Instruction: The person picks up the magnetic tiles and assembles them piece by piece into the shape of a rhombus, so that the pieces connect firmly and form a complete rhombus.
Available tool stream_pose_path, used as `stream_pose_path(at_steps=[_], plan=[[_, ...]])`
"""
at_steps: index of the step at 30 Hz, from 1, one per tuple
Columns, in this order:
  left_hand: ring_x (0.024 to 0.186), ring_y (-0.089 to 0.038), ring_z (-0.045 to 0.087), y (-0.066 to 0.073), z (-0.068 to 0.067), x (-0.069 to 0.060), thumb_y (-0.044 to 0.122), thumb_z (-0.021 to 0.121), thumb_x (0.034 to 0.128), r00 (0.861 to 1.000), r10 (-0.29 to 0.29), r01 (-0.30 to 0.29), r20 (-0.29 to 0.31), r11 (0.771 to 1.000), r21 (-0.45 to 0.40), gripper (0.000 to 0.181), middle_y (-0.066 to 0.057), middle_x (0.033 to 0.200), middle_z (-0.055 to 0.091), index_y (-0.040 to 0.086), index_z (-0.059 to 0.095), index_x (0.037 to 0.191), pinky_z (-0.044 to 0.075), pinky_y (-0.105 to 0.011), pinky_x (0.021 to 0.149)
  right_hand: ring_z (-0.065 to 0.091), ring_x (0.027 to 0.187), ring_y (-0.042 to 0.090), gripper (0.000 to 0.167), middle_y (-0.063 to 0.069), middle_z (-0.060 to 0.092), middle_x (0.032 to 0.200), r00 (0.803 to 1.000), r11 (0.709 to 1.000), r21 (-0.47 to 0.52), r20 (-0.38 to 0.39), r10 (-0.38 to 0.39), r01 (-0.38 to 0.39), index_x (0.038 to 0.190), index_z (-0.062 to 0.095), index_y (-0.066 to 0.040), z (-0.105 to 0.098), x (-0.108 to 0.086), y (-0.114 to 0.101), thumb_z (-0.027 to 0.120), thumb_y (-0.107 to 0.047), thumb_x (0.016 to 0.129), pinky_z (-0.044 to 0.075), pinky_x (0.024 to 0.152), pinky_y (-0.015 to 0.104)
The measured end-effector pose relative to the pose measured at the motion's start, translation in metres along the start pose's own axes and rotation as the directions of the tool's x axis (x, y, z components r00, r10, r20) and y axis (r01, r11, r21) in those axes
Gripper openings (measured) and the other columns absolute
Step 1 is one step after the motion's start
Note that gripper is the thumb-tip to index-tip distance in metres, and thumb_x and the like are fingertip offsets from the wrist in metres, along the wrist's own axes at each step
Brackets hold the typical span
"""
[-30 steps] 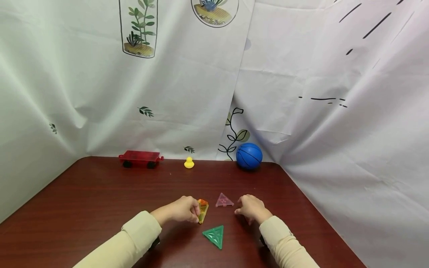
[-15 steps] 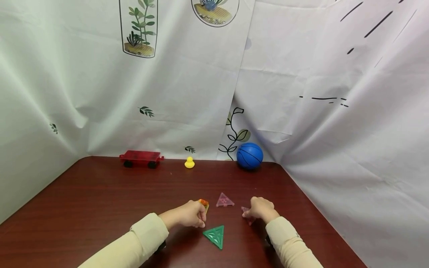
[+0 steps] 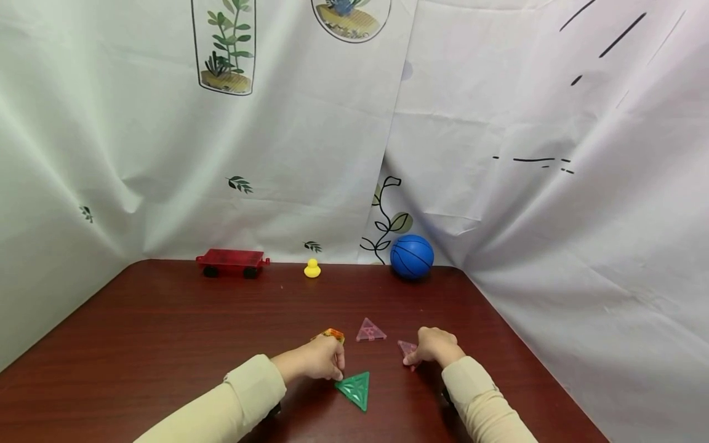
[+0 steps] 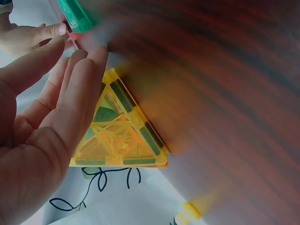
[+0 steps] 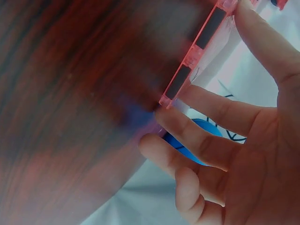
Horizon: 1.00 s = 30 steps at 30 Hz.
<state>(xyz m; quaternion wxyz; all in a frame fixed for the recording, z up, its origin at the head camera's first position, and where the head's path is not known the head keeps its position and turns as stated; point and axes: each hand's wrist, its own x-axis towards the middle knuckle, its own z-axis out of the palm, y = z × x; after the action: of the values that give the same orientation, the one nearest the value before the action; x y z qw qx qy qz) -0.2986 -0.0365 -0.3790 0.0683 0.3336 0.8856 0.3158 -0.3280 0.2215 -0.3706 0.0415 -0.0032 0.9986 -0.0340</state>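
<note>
My left hand (image 3: 320, 359) reaches down at the left corner of the green triangle tile (image 3: 356, 390), its fingers loosely extended with a gap to the thumb. In the left wrist view, a yellow and orange triangular piece (image 4: 117, 131) stands beside those fingers; my hand hides most of it in the head view. My right hand (image 3: 437, 346) holds a pink triangle tile (image 3: 407, 349), tilted on the table, between thumb and fingers; the right wrist view shows its edge (image 5: 192, 56) with dark strips. Another pink triangle tile (image 3: 370, 331) lies between and beyond the hands.
Along the back of the dark red wooden table (image 3: 166, 320) stand a red wheeled toy base (image 3: 231, 261), a yellow duck (image 3: 312, 269) and a blue ball (image 3: 412, 256). White printed cloth (image 3: 310, 135) hangs behind and at the sides.
My left hand has left the yellow and orange piece and moved right and nearer, to the green tile. My right hand has moved slightly right and taken hold of a pink tile.
</note>
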Motion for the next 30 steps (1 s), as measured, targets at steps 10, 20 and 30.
stream_pose_path(at_steps=[10,20,30], plan=[[0.047,-0.003,0.046,0.0004,0.005,0.0028,0.005,0.078,0.0581,0.997,-0.083,0.081,0.009,0.993,0.089,0.023,0.008,0.052,0.05,0.01,0.057,0.063,0.04,-0.02,0.046,0.046,0.061,0.019,0.044,0.003,0.049,0.063,1.0,1.0,0.016,-0.022,-0.009,0.009,0.069,0.056,-0.011,0.0019,-0.0001,-0.0025,0.081,-0.043,0.051,0.038,0.053,0.038],[0.05,-0.004,0.046,0.0022,0.0033,0.0056,0.003,0.08,0.0558,0.994,-0.101,0.098,0.027,0.989,0.108,0.025,0.008,0.055,0.05,0.011,0.057,0.063,0.04,-0.02,0.049,0.048,0.069,0.026,0.059,0.012,0.046,0.078,0.998,0.999,0.033,-0.069,0.012,-0.01,0.086,0.06,-0.008,0.0049,0.0062,-0.0031,0.082,-0.045,0.046,0.039,0.056,0.041],[0.047,-0.004,0.046,-0.0007,0.0046,0.0066,0.007,0.077,0.0621,0.996,-0.08,0.076,0.028,0.99,0.119,0.02,0.007,0.052,0.05,0.011,0.057,0.063,0.04,-0.021,0.047,0.052,0.07,0.024,0.049,0.005,0.055,0.077,0.995,0.997,0.07,-0.098,-0.033,0.04,0.085,0.057,-0.014,0.0068,0.0049,-0.002,0.081,-0.039,0.051,0.039,0.055,0.04]])
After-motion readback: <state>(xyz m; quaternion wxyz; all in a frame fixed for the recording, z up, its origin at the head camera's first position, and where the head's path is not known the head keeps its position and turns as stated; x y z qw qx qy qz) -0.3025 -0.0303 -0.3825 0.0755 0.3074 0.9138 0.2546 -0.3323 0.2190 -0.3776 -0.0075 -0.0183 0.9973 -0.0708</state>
